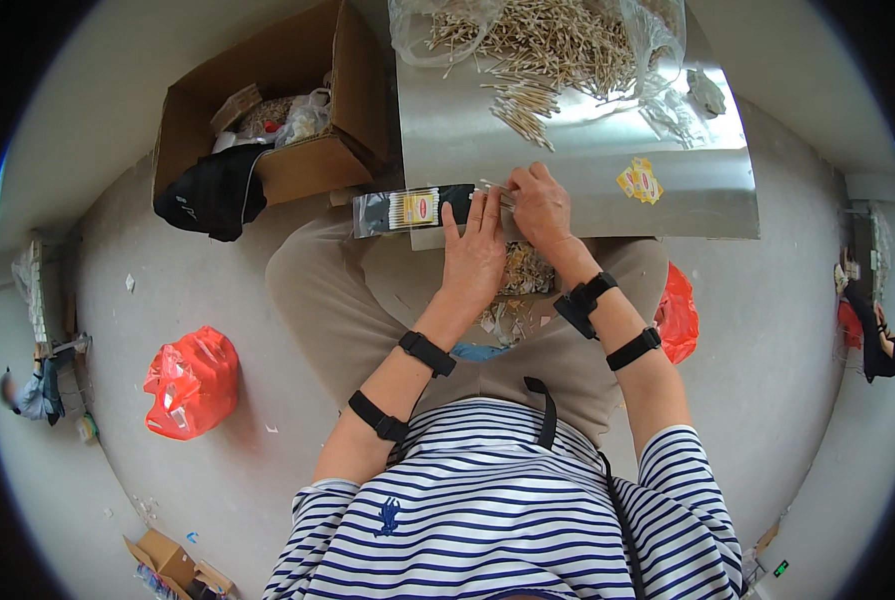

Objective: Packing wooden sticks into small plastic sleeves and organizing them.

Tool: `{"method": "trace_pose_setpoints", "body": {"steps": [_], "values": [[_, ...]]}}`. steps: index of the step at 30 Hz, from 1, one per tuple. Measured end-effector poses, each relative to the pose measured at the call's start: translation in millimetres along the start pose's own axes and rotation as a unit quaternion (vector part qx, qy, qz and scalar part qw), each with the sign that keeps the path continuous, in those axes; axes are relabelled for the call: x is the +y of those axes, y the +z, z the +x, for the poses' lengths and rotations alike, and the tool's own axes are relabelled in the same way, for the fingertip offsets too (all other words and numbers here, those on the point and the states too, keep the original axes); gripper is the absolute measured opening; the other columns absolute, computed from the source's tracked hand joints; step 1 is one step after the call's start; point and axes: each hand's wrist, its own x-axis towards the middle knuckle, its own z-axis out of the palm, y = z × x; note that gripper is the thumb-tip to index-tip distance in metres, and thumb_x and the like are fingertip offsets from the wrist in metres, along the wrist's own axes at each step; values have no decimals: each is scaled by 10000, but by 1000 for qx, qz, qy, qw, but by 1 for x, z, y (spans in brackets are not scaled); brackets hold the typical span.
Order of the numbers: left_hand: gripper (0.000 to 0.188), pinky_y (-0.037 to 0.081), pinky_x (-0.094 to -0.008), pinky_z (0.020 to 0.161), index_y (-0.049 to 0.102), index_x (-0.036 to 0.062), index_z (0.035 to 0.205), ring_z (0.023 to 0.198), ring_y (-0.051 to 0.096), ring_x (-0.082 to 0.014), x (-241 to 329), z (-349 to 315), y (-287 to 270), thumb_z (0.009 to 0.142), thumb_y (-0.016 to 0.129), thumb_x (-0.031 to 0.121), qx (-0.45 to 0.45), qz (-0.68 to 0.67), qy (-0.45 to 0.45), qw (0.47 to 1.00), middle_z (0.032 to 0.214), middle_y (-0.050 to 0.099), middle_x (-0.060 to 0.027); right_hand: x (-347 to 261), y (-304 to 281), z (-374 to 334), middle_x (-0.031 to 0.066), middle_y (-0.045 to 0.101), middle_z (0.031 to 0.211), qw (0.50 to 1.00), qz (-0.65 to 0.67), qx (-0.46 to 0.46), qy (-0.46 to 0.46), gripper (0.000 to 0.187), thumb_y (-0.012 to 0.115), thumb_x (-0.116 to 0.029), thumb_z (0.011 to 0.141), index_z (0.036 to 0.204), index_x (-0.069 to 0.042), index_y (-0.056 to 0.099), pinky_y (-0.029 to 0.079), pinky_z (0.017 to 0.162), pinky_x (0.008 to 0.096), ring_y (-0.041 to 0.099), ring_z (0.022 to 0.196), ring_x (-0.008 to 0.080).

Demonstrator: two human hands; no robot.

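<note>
At the near edge of the metal table, a clear packet [413, 208] of cotton swabs with a yellow and red label lies on a flat black strip [455, 196]. My left hand [474, 247] rests over the right end of that strip, fingers stretched out and thumb apart. Close against its fingertips, my right hand [544, 208] is closed in a pinch on a few cotton swabs [495, 187]; the fingers partly hide them. Farther back is a large heap of loose cotton swabs [552, 45], with a smaller bunch [523, 112] spilling toward me.
Yellow labels [640, 181] lie on the metal table [697, 205] to the right. Clear plastic bags flank the heap. A cardboard box [312, 170] with a black cloth [212, 195] stands at left. Red bags [195, 383] sit on the floor. Other people are far off at both sides.
</note>
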Motion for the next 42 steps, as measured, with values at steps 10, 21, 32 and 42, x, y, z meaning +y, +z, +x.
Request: {"method": "trace_pose_setpoints", "body": {"steps": [10, 21, 32, 42], "values": [[1162, 222, -687, 1192, 432, -64, 1517, 1564, 268, -301, 0, -1, 7, 543, 962, 283, 16, 7, 3, 1000, 1684, 277, -146, 3, 1, -7, 122, 588, 961, 996, -32, 41, -66, 88, 638, -42, 819, 893, -88, 624, 517, 761, 496, 625, 918, 380], [1024, 205, -676, 1201, 451, -61, 1502, 1554, 292, -293, 0, 1, 14, 614, 874, 224, 25, 16, -4, 1000, 1670, 296, -145, -7, -14, -38, 138, 614, 1111, 994, -46, -2, -102, 254, 651, -70, 820, 1071, -42, 674, 485, 946, 497, 574, 1132, 386], [1122, 134, -670, 1239, 359, -10, 1580, 1588, 232, -294, -8, 5, -6, 623, 894, 231, 21, -14, 11, 1000, 1701, 258, -137, -2, -24, -70, 191, 237, 1710, 973, -115, -124, -155, 1026, 796, -382, 799, 1610, 18, 310, 184, 1281, 540, 203, 1596, 341], [1352, 136, -640, 1256, 269, -10, 1618, 1601, 199, -304, -5, 5, -15, 506, 967, 314, -59, -52, -6, 997, 1724, 188, -149, 0, -21, 28, 129, 644, 1142, 999, -33, 38, -14, 201, 682, -126, 874, 1070, -85, 697, 495, 987, 505, 614, 1130, 361]]}}
